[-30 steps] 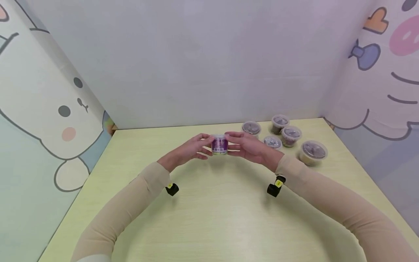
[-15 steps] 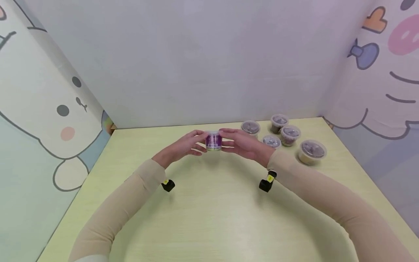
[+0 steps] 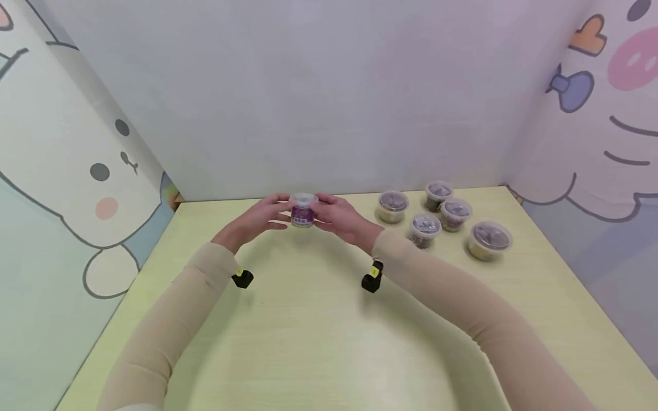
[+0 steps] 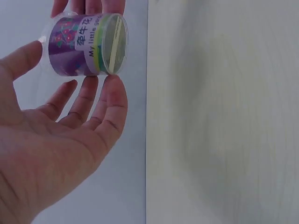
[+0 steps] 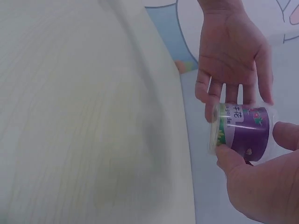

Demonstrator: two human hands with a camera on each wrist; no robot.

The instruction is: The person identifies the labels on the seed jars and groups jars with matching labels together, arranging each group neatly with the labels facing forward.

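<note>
In the head view, the left hand [image 3: 259, 220] and right hand [image 3: 343, 218] hold a purple jar [image 3: 303, 215] between them over the far part of the table [image 3: 308, 319], left of five lidded tubs [image 3: 393, 206]. In the left wrist view, the left hand pinches the jar. In the right wrist view, the right hand grips its opposite side.

The plastic cup [image 4: 86, 45] bears a purple label [image 4: 67, 51] reading "牵牛花" and "My little", then a partly legible word.

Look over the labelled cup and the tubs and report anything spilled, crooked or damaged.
Nothing stands out. The purple-labelled cup looks upright and undented between the left hand and right hand, the five lidded tubs stand upright, and no spill shows on the table.
</note>
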